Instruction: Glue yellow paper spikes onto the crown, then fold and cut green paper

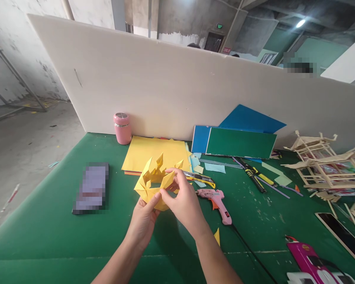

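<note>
A folded yellow paper crown [148, 192], ringed with pointed tips, is held above the green table [47, 236]. My left hand [144, 221] grips its lower left side, the thumb pressed on the front. With thumb and fingers, my right hand [182, 197] pinches the crown's right side near one raised point. Just right of that hand lies a pink hot glue gun [214, 197] with an orange trigger. Behind the crown rests a stack of yellow paper [154, 152], and a yellow utility knife [202, 178] lies by its corner.
A pink bottle [122, 129] stands against the white partition [165, 86]. At left lies a phone [91, 187]. Pliers [253, 175] and paper strips lie at right, before a green board [239, 142]. Wooden stick models [328, 165] and a tablet [343, 234] occupy the far right.
</note>
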The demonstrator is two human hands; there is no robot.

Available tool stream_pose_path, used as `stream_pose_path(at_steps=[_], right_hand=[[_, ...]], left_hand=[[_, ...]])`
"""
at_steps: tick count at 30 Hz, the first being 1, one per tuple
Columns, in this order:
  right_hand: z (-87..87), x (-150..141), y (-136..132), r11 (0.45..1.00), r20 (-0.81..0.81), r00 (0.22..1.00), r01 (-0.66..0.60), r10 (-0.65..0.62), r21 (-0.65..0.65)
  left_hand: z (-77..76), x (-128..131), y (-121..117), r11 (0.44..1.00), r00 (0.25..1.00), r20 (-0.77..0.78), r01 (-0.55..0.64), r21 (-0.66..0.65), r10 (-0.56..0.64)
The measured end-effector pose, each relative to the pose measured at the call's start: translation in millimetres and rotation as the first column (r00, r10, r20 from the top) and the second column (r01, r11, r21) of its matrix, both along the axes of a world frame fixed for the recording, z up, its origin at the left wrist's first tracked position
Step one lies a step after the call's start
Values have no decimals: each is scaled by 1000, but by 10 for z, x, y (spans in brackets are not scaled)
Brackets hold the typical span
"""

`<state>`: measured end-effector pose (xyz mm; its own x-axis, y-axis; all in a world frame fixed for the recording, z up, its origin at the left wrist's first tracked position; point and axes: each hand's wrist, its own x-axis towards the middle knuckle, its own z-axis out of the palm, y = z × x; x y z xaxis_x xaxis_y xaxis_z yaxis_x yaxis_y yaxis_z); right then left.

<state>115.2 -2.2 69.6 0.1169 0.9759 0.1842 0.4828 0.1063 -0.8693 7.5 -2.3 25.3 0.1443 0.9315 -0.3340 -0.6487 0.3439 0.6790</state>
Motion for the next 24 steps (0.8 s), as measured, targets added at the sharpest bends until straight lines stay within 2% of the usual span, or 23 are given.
stream_pose_path(at_steps=[24], right_hand=[[-25,-48,9,1000,-95,995,7,-7,-7]], left_hand=[[-16,-1,-9,1000,1000,-8,11,-5,-11]])
